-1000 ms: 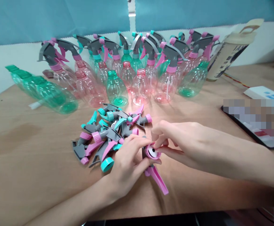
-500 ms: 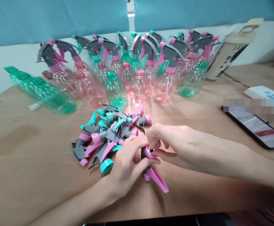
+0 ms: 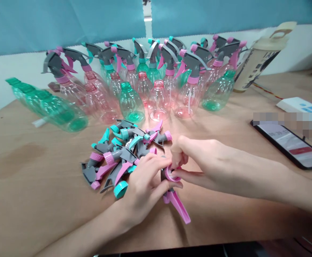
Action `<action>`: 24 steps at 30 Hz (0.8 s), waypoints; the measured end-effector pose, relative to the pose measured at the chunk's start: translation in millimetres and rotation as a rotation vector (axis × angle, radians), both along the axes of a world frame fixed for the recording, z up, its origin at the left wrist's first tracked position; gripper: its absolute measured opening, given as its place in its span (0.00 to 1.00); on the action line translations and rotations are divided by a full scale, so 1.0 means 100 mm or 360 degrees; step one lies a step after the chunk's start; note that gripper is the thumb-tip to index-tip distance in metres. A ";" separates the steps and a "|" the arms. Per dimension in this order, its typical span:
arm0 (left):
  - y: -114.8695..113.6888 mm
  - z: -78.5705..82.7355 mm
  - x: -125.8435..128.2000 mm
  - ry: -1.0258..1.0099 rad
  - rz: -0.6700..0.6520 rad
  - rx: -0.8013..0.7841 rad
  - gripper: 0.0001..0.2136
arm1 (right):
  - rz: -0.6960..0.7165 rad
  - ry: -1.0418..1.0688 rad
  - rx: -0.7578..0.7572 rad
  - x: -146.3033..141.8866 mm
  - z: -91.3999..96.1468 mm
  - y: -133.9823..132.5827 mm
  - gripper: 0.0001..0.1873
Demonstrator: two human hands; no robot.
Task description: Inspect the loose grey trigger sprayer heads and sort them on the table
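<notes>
My left hand (image 3: 144,184) grips a grey and pink spray trigger head (image 3: 179,207) between thumb and fingers. Its pink collar opening faces up toward my right hand, and the pink lever points to the table's front edge. The fingertips of my right hand (image 3: 199,157) are closed in a pinch at the mouth of that collar. Whatever they pinch there is hidden; something whitish shows inside the ring. Left of my hands lies a heap of loose trigger heads (image 3: 124,155), grey with pink or teal collars and levers.
Behind the heap stand several clear pink and green bottles (image 3: 131,103), many with trigger heads fitted. Green bottles (image 3: 56,107) stand in a row at left. A phone (image 3: 292,142), a white box (image 3: 303,107) and a cream tumbler (image 3: 260,60) are at right on the wooden table (image 3: 38,192).
My right fingers have curled tighter and shifted slightly at the collar. The trigger head's lever has tipped a little lower. My left hand keeps its hold.
</notes>
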State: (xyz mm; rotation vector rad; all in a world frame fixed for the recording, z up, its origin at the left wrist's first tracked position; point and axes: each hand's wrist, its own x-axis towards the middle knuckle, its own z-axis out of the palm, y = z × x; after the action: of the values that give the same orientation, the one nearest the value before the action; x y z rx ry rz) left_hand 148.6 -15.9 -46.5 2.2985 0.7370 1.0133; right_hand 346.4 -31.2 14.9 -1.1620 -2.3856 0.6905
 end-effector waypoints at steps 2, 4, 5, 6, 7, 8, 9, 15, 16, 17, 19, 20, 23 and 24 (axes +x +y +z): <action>-0.02 -0.01 -0.01 0.0016 -0.0007 0.0033 0.07 | 0.0032 -0.0033 -0.0021 0.01 0.04 -0.01 0.05; -0.04 -0.04 -0.02 0.0034 -0.0006 0.0028 0.07 | 0.0044 -0.0089 -0.0073 0.02 0.07 -0.02 0.04; -0.04 -0.05 -0.03 0.0042 -0.0011 0.0021 0.07 | 0.0042 -0.0126 -0.0103 0.03 0.09 -0.03 0.04; -0.05 -0.06 -0.03 0.0046 -0.0017 0.0016 0.07 | 0.0041 -0.0159 -0.0125 0.03 0.10 -0.03 0.04; -0.05 -0.07 -0.03 0.0045 -0.0025 0.0015 0.08 | 0.0042 -0.0192 -0.0144 0.04 0.10 -0.03 0.04; -0.05 -0.07 -0.03 0.0046 -0.0034 0.0012 0.08 | 0.0049 -0.0216 -0.0148 0.05 0.10 -0.03 0.04; -0.05 -0.07 -0.02 0.0041 -0.0040 0.0013 0.08 | 0.0060 -0.0233 -0.0140 0.05 0.09 -0.03 0.04; -0.04 -0.06 0.01 0.0043 -0.0023 -0.0025 0.02 | 0.0146 -0.0166 0.0086 0.00 0.00 -0.07 0.07; -0.04 -0.06 0.01 0.0047 -0.0014 -0.0020 0.05 | 0.0160 -0.0138 0.0108 -0.02 -0.01 -0.08 0.07; -0.04 -0.06 0.02 0.0047 -0.0005 -0.0009 0.07 | 0.0167 -0.0121 0.0110 -0.03 -0.02 -0.09 0.07; -0.04 -0.06 0.03 0.0050 -0.0012 0.0005 0.09 | 0.0176 -0.0090 0.0077 -0.05 -0.01 -0.09 0.07; -0.04 -0.06 0.03 0.0052 -0.0023 0.0001 0.09 | 0.0175 -0.0083 0.0046 -0.05 0.00 -0.09 0.07; -0.04 -0.04 0.03 0.0045 -0.0073 -0.0022 0.05 | 0.0107 -0.0140 0.0033 -0.02 0.03 -0.09 0.07; -0.03 -0.04 0.02 0.0035 -0.0076 -0.0021 0.03 | 0.0071 -0.0178 0.0057 0.00 0.04 -0.10 0.07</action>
State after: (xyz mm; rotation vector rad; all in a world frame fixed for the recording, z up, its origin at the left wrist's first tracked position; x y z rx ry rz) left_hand 151.1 -19.3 -50.0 2.3085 0.6918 0.9603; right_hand 346.4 -40.8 18.8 -1.1643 -2.5126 0.6091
